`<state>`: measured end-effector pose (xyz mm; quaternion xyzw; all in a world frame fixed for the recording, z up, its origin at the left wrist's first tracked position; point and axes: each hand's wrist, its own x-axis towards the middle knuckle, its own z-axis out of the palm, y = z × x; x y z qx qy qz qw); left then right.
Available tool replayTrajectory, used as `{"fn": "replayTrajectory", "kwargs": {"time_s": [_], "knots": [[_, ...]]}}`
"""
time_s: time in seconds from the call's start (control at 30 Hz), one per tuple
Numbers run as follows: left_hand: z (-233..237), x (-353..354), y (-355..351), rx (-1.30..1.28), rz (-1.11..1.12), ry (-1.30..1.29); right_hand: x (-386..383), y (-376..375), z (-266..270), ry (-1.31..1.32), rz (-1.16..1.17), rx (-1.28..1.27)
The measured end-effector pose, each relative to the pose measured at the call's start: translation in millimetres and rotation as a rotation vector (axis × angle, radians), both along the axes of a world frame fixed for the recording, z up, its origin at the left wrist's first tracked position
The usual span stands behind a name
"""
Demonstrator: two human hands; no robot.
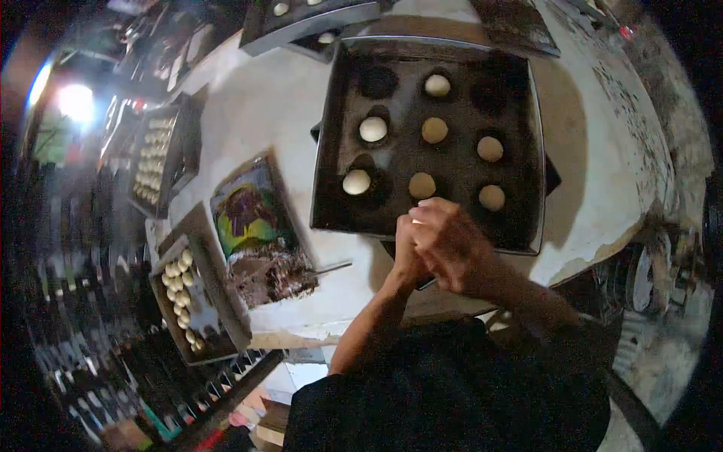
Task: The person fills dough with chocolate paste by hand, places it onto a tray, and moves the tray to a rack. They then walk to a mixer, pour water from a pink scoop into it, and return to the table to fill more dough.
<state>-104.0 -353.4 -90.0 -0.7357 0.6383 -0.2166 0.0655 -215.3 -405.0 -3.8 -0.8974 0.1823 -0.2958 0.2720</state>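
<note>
My left hand and my right hand are together over the front edge of a dark square tray. Both have their fingers curled in against each other; whatever lies between them is hidden. Several round dough balls sit apart in the tray: paler ones at the left and back, such as the pale ball, and browner, shaded ones at the middle and right, such as the brown ball. Just beyond my fingertips lies another brownish ball.
Left of the tray, a shallow tray holds a dark brown mass and a colourful wrapper. A smaller tray of dough balls stands at the table's left edge, another tray behind it. More trays are at the back.
</note>
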Motion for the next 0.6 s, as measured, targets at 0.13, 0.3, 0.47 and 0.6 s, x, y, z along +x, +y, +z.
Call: {"fn": "replayTrajectory", "kwargs": {"time_s": [0.13, 0.3, 0.47, 0.6], "knots": [[45.1, 29.5, -14.4, 0.243, -0.124, 1.852, -18.2, -57.8, -2.7, -0.032, -0.152, 0.26], [76.1, 86.1, 34.2, -0.137, 0.023, 2.038, -32.5, -208.8, -51.1, 0.169, -0.57, -0.054], [55.8, 157.9, 137.2, -0.631, 0.06, 2.016, -35.4, -232.0, -95.7, 0.805, -0.383, -0.076], [3.1, 210.5, 237.9, -0.734, 0.489, 1.724, -58.0, -280.1, -132.7, 0.585, -0.33, -0.724]]}}
